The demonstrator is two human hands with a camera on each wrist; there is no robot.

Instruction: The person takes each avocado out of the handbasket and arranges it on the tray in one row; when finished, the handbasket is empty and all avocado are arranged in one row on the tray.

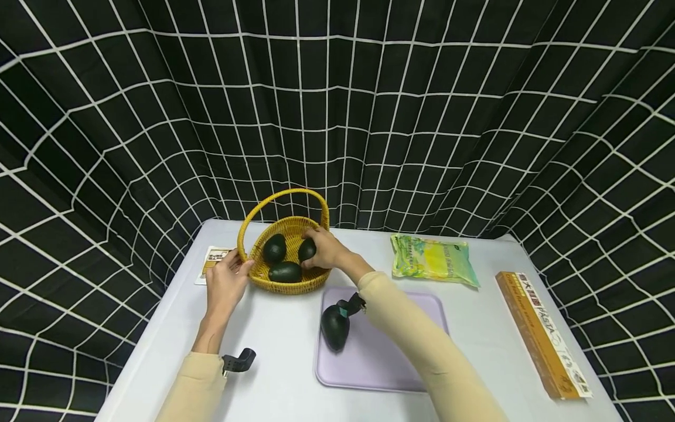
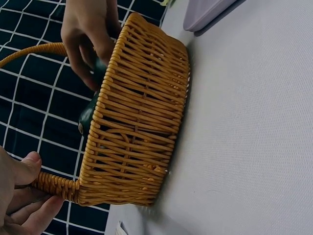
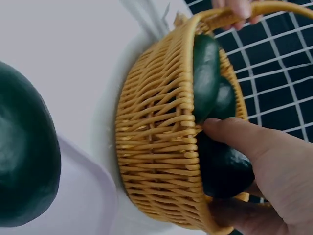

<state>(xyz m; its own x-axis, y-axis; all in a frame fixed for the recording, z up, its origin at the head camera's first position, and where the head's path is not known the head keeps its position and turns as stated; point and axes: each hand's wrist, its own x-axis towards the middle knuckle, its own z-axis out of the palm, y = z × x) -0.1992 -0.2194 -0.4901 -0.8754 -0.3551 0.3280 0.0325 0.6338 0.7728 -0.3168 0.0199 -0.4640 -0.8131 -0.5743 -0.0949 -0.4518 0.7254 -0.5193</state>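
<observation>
A yellow wicker basket with a tall arched handle stands at the back left of the table. Inside lie a dark green avocado and another avocado on its side. My right hand reaches over the basket's right side and grips a third avocado with thumb and fingers; its underside is hidden. With thumb and fingertips, my left hand pinches the foot of the handle on the left side. One more avocado rests on the lilac tray, below my right wrist.
A green and yellow packet lies at the back right. Further right is a long orange and white pasta box. A small brown and white packet lies behind my left hand. A black grid-patterned curtain surrounds the table.
</observation>
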